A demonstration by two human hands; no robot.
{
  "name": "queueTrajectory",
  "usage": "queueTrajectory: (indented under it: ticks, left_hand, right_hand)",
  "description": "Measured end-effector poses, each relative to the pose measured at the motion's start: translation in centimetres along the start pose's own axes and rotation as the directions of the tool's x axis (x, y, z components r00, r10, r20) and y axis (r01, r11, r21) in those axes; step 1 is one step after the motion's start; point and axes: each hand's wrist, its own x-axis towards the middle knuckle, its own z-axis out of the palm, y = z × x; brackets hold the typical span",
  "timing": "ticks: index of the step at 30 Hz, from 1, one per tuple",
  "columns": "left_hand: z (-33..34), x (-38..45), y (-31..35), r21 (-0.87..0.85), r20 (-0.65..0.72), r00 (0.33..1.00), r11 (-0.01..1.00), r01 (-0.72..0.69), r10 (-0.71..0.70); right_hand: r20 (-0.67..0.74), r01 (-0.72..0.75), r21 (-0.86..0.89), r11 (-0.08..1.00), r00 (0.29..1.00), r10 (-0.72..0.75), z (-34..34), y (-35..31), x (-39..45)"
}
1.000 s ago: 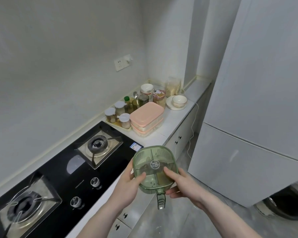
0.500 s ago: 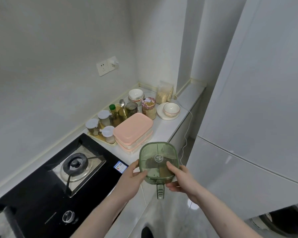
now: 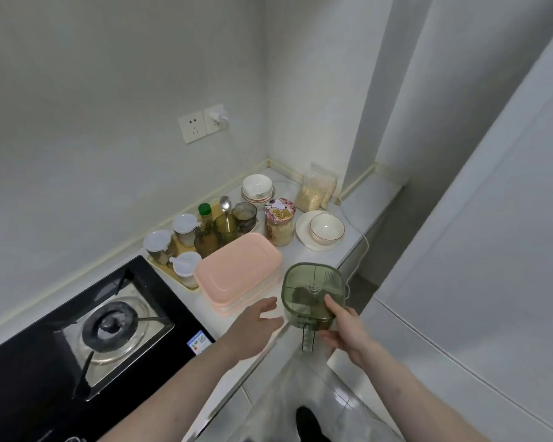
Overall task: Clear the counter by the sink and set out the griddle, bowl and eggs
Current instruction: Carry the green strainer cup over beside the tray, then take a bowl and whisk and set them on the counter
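A: Where is the green container (image 3: 313, 291)?
B: At the counter's (image 3: 348, 205) front edge, just right of the pink boxes (image 3: 237, 274); whether it rests on the counter I cannot tell. Your right hand (image 3: 348, 331) grips it near the handle, thumb on the lid.
A: And your left hand (image 3: 253, 330)?
B: It hovers with loose fingers, holding nothing, just beside the container.
A: Farther out?
B: A tray of jars (image 3: 176, 247) behind the boxes, a bowl on a plate (image 3: 324, 229) towards the far corner, the stove (image 3: 109, 327) at the left end
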Motion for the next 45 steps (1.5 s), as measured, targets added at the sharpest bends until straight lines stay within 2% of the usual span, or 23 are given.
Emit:
queueTrajectory:
  ticks: [4,8,18,25,31,34,36,39,42,45]
  left_hand:
    - [0.2,2.7,0.5,-0.047,-0.067,0.997,0.998,0.033,-0.036]
    - [0.5,4.3,0.7,-0.135,-0.158,0.984,0.989,0.057,-0.078]
    - [1.2,4.9,-0.2,-0.286,-0.327,0.926,0.954,0.090,-0.186]
    - [1.6,4.5,1.0,-0.295,-0.373,0.907,0.952,0.086,-0.198]
    - [1.4,3.9,2.8,-0.250,-0.410,0.897,0.966,0.060,-0.162]
    - [0.4,3.1,4.7,-0.175,-0.425,0.897,0.983,0.051,-0.122]
    - [-0.6,2.0,6.2,-0.098,-0.436,0.898,0.995,0.024,-0.065]
    - [-3.1,0.0,9.0,0.053,-0.491,0.867,0.996,-0.072,0.089]
    - [-6.6,-2.3,13.4,0.217,-0.564,0.779,0.960,-0.179,0.273]
    - [-10.4,-5.5,19.4,0.389,-0.617,0.636,0.882,-0.265,0.463]
  right_hand:
    - [0.022,-0.036,-0.017,0.999,0.999,0.036,-1.5,-2.2,5.3]
    - [0.037,-0.076,-0.105,0.992,0.996,0.080,-2.3,-4.8,10.2]
    - [0.138,-0.166,-0.288,0.943,0.967,0.213,-1.1,-7.7,16.7]
    - [0.077,-0.101,-0.351,0.931,0.988,0.137,-0.1,-10.2,16.9]
    - [0.136,0.002,-0.376,0.926,0.989,0.053,0.0,-11.4,15.8]
    - [0.181,0.188,-0.582,0.791,0.978,-0.100,0.5,-12.9,14.2]
    - [0.259,0.337,-0.657,0.675,0.941,-0.218,1.3,-14.5,12.7]
    - [0.380,0.527,-0.566,0.634,0.849,-0.367,2.9,-18.2,8.8]
    - [0.503,0.747,-0.372,0.552,0.661,-0.557,5.3,-22.9,4.4]
    - [0.541,0.869,-0.194,0.455,0.482,-0.689,7.7,-29.0,-1.0]
